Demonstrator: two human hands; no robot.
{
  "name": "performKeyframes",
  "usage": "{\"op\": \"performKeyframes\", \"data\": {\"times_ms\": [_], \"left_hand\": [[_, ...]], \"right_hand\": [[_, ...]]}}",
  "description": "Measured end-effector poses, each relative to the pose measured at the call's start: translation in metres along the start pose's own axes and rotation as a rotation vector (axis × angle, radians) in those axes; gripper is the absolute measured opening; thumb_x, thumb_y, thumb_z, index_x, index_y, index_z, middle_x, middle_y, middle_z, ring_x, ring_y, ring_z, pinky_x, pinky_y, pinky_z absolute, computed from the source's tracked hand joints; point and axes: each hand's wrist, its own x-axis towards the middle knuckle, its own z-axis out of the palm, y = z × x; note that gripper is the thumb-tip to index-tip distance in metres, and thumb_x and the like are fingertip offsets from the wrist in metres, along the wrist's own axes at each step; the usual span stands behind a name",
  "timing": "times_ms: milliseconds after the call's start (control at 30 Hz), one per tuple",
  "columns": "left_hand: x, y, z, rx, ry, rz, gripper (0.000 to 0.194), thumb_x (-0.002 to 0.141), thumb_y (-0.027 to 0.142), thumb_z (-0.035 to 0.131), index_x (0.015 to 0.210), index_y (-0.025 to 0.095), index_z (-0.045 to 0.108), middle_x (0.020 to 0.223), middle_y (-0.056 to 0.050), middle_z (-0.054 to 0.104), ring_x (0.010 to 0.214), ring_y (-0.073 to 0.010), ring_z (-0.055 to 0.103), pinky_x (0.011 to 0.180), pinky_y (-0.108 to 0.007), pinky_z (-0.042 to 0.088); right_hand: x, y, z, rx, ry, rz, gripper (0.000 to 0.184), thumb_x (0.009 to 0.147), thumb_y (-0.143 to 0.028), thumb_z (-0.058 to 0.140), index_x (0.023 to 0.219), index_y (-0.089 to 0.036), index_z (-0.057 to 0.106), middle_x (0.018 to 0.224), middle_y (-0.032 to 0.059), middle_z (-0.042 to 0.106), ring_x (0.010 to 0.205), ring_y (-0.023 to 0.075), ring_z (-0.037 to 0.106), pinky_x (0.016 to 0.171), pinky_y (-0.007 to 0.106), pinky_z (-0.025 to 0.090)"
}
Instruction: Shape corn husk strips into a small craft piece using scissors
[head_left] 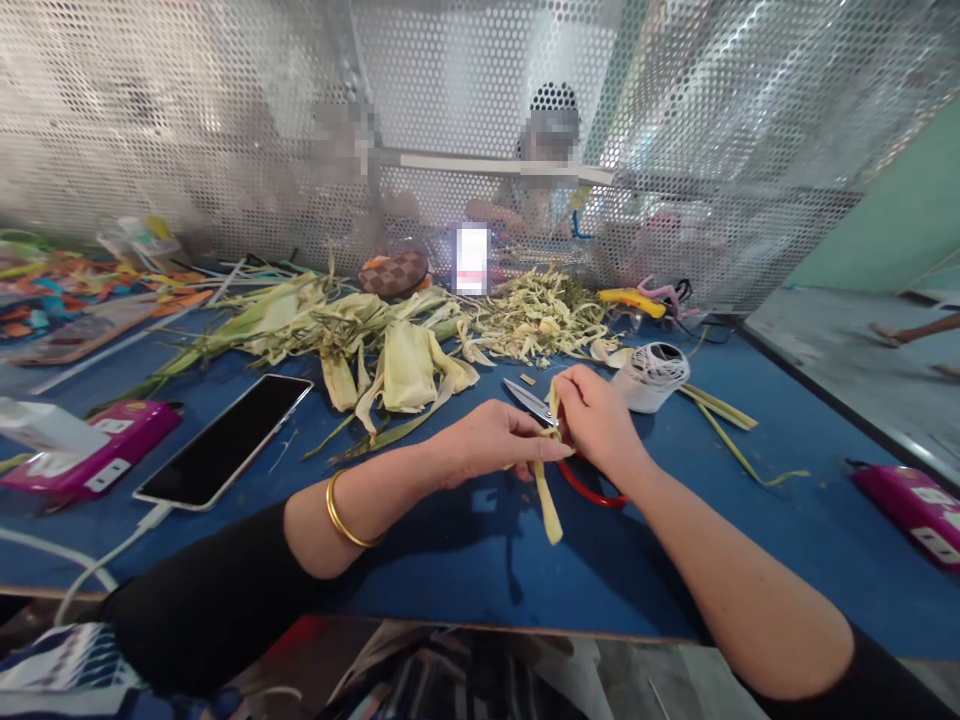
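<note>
The corn-husk strip [550, 508] is in both hands, just above the red-handled scissors [529, 402], which appear to lie on the blue tabletop [435, 590]. The left hand [491, 442] has its grip closed, thumb against fingers, on the strip's bent part; the right hand [596, 415] also has its grip closed, pinching the upper end, while a flat tail hangs free. To do this well, the left thumb should keep the bend pinned while the right draws the upper end evenly; a hard tug could split the fibres along their length. Keeping the fingers clear of the scissors' blades would be wise.

As for writing, none can be read. The smartphone [225, 440] left of the scissors has a dark screen; the magenta power strip [141, 450] beyond it bears no legible label, nor does the white thread spool [649, 385] right of the scissors. The checkered pouch [394, 273] behind the scissors shows no readable brand name.
</note>
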Motion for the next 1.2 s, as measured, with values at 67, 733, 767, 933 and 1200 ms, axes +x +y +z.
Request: {"op": "performKeyframes", "data": {"times_ms": [67, 733, 767, 933, 1200], "left_hand": [[-0.001, -0.003, 0.004, 0.062, 0.059, -0.015, 0.028, 0.067, 0.04, 0.071, 0.056, 0.015, 0.063, 0.047, 0.003, 0.054, 0.047, -0.0081, 0.049, 0.049, -0.019, 0.036], [0.006, -0.001, -0.006, -0.191, 0.197, -0.14, 0.011, 0.07, 0.023, 0.064, 0.066, 0.015, 0.069, 0.054, 0.002, 0.06, 0.048, -0.0072, 0.054, 0.054, -0.019, 0.045], [0.006, -0.001, -0.006, -0.186, 0.182, -0.141, 0.011, 0.07, 0.022, 0.063, 0.067, 0.015, 0.07, 0.053, 0.002, 0.06, 0.049, -0.0073, 0.055, 0.055, -0.019, 0.046], [0.005, 0.0, -0.005, -0.161, 0.161, -0.156, 0.013, 0.073, 0.019, 0.06, 0.065, 0.014, 0.069, 0.05, 0.001, 0.06, 0.049, -0.008, 0.055, 0.052, -0.018, 0.044], [0.007, -0.002, -0.009, -0.325, 0.313, -0.19, 0.013, 0.072, 0.024, 0.067, 0.068, 0.011, 0.067, 0.055, -0.001, 0.063, 0.047, -0.0072, 0.055, 0.052, -0.019, 0.045]], "right_hand": [[-0.002, -0.001, 0.003, -0.005, -0.045, -0.008, 0.02, 0.086, -0.034, 0.041, 0.069, -0.024, 0.045, 0.049, -0.0034, 0.048, 0.049, 0.0157, 0.047, 0.054, 0.028, 0.033], [0.001, 0.0, -0.007, -0.166, -0.23, -0.248, 0.034, 0.088, -0.041, 0.042, 0.06, -0.022, 0.044, 0.055, -0.0023, 0.046, 0.056, 0.0145, 0.042, 0.055, 0.026, 0.03], [0.001, -0.001, -0.006, -0.156, -0.231, -0.245, 0.033, 0.088, -0.04, 0.043, 0.06, -0.022, 0.043, 0.055, -0.0023, 0.046, 0.056, 0.0144, 0.041, 0.055, 0.026, 0.03], [0.002, 0.005, 0.002, -0.173, -0.203, -0.202, 0.029, 0.087, -0.037, 0.044, 0.063, -0.022, 0.049, 0.058, -0.0005, 0.053, 0.058, 0.0157, 0.046, 0.056, 0.027, 0.032], [-0.006, -0.012, -0.021, -0.226, 0.185, -0.668, 0.018, 0.09, -0.027, 0.049, 0.087, -0.02, 0.066, 0.085, 0.0066, 0.065, 0.083, 0.0206, 0.058, 0.079, 0.035, 0.039]]}}
